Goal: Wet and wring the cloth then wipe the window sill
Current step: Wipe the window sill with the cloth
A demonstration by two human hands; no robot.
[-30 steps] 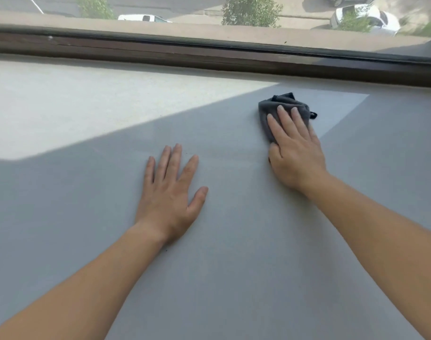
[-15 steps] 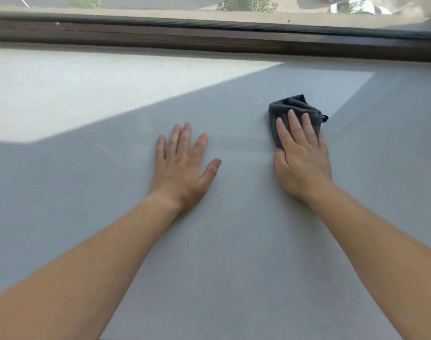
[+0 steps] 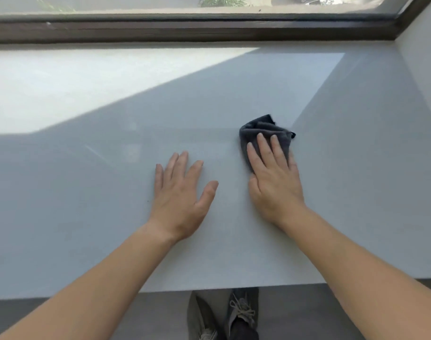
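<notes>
A dark grey cloth (image 3: pixel 261 130), bunched up, lies on the wide pale grey window sill (image 3: pixel 87 192), right of centre. My right hand (image 3: pixel 273 177) presses flat on the cloth's near part, fingers together and pointing toward the window; the cloth's far edge sticks out beyond the fingertips. My left hand (image 3: pixel 180 195) rests palm down on the bare sill a little left of the right hand, fingers spread, holding nothing.
A dark brown window frame (image 3: pixel 185 30) runs along the sill's far edge. A white side wall (image 3: pixel 422 77) closes the sill on the right. Sunlight falls on the sill's far left. The sill's front edge, grey floor and my shoes (image 3: pixel 224 315) show below.
My right hand has drawn the cloth back from near the window toward the sill's front edge. My left hand stayed flat on the sill. The view tilted down, showing the sill's front edge and shoes.
</notes>
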